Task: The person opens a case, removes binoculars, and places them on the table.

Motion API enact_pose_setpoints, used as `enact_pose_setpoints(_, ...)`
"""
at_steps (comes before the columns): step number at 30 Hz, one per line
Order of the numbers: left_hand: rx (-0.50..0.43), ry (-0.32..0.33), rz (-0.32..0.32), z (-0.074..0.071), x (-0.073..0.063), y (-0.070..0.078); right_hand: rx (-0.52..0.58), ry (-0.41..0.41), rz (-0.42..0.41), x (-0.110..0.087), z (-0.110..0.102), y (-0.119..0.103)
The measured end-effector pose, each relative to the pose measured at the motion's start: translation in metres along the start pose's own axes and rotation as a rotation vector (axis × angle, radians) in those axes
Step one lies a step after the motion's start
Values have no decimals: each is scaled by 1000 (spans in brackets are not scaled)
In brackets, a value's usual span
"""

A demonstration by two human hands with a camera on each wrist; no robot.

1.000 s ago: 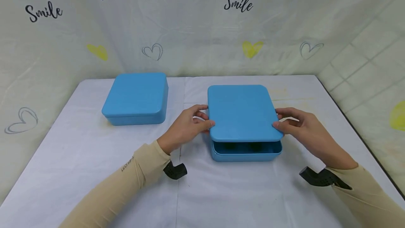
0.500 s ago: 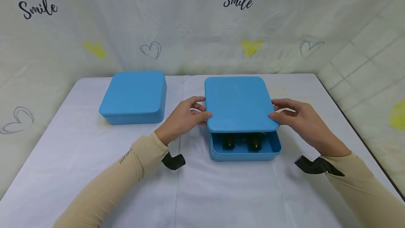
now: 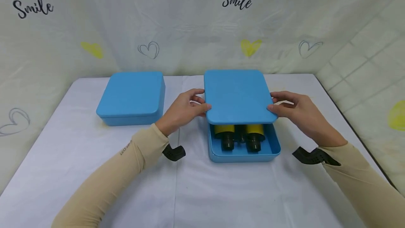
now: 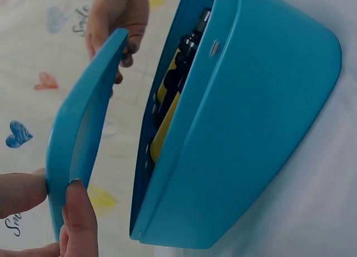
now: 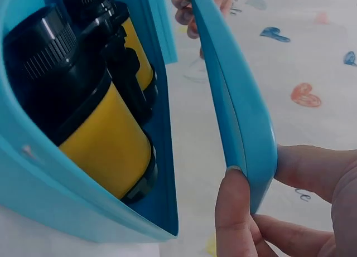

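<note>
In head view, left hand (image 3: 183, 109) and right hand (image 3: 295, 111) are pinching the lid (image 3: 238, 97), partly hiding binoculars (image 3: 255, 129) pointing eyepieces-first toward 6 o'clock.

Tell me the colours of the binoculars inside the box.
The binoculars are yellow and black, seen best in the right wrist view.

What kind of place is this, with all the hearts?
Maybe an indoor filming corner, but I can't be sure: there's a white-covered table, a heart-printed backdrop and black gadgets at both sleeves.
</note>
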State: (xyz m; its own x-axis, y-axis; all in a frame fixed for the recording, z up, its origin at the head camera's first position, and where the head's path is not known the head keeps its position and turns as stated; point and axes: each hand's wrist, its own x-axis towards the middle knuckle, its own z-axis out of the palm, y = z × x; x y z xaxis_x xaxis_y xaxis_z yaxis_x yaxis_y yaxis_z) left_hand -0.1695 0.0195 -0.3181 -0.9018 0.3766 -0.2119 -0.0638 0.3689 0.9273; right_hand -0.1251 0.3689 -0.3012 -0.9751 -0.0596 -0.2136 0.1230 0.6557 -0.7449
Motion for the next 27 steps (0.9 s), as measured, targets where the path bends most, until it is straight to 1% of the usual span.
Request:
enact_pose_setpoints(4, -1, 11, -6, -2, 5, 2, 2, 7, -11, 5, -2, -1)
enact_pose_setpoints(12, 36, 26, -21, -4, 14, 7, 8, 7, -8, 17, -6, -2)
enact_pose_setpoints(20, 17, 25, -16, -7, 22, 8, -28, 8, -12, 29, -9, -3)
enact_pose_setpoints(27, 52, 42, -17, -9, 30, 9, -42, -5, -14, 41, -12, -7)
